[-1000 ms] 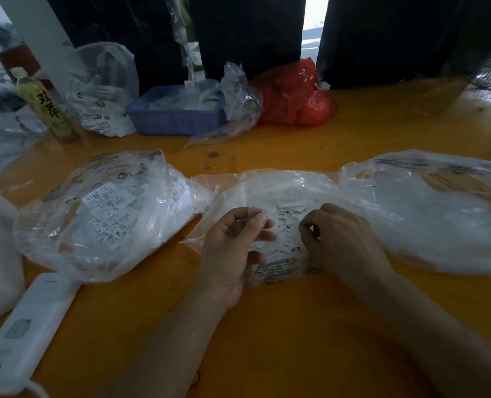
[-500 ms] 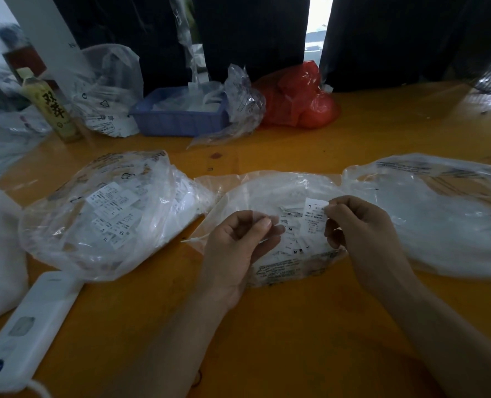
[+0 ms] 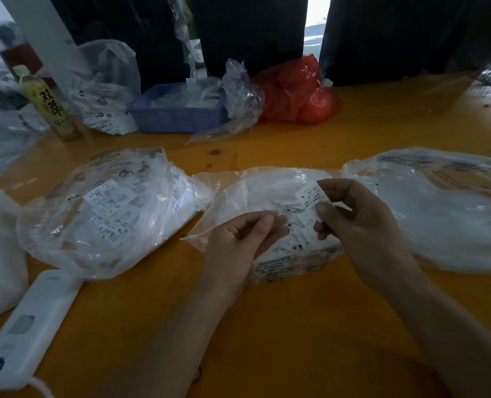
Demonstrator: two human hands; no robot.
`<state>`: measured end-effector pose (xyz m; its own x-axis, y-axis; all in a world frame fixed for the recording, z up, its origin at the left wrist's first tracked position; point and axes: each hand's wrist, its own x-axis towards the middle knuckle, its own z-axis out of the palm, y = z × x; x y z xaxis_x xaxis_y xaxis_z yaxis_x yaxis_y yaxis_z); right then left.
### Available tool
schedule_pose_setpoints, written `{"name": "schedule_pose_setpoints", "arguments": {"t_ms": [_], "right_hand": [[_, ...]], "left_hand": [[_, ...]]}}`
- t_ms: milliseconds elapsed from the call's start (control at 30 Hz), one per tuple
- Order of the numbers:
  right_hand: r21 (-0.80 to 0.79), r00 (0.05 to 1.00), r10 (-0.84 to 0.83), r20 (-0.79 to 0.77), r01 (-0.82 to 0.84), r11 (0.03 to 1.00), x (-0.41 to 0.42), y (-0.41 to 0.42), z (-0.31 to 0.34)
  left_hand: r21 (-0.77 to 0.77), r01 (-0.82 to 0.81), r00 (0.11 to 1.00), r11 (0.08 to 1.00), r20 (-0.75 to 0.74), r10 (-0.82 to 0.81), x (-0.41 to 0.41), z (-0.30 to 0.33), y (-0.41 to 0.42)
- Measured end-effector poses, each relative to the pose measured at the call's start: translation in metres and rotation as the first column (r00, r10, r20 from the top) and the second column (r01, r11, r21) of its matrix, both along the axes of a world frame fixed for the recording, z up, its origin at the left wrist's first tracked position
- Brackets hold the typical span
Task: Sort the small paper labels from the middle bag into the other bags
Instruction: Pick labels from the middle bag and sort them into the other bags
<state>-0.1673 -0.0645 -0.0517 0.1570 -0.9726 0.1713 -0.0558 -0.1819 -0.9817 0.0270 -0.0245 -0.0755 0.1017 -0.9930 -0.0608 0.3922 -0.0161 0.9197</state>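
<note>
On the orange table (image 3: 281, 326), nearest at seven o'clock, lies a white remote (image 3: 29, 323). The left hand (image 3: 238, 242) rests on the middle bag (image 3: 267, 191), fingers loosely curled; whether they pinch anything, I cannot tell. The right hand (image 3: 362, 225) pinches a paper label (image 3: 310, 201) marked L above that bag. The left bag (image 3: 100, 211) lies at ten o'clock, the right bag (image 3: 445, 214) at two. Beyond sit a blue basket (image 3: 178, 116) and a red bag (image 3: 296, 93).

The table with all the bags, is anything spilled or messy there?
Nothing looks spilled. The labels stay inside the left bag and middle bag; the right hand pinches one label. Only the crumpled wrapper beside the blue basket looks untidy.
</note>
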Motion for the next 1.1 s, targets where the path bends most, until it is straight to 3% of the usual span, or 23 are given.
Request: {"name": "schedule_pose_setpoints", "arguments": {"t_ms": [333,667,900,1000,1100], "right_hand": [[-0.222,0.983,-0.070,-0.168,0.031,0.975,-0.001,0.006,0.011],[-0.334,0.936,-0.103,-0.336,-0.016,0.943,0.004,0.010,0.008],[-0.442,0.859,-0.141,-0.492,-0.107,0.891,0.002,0.007,0.008],[-0.421,0.798,-0.107,-0.593,-0.194,0.886,0.000,0.004,0.007],[-0.380,0.811,-0.068,-0.581,-0.197,0.904,0.002,0.006,0.003]], "left_hand": [[-0.072,0.060,0.968,0.996,0.246,-0.040,0.001,-0.005,0.002],[-0.132,0.041,0.814,0.990,0.579,0.043,0.002,-0.008,0.003],[-0.128,0.019,0.797,0.992,0.601,0.063,0.002,-0.007,0.003],[-0.154,0.037,0.758,0.987,0.648,0.073,0.001,-0.003,0.005],[-0.166,0.036,0.737,0.986,0.670,0.086,0.002,-0.002,0.006]]}}
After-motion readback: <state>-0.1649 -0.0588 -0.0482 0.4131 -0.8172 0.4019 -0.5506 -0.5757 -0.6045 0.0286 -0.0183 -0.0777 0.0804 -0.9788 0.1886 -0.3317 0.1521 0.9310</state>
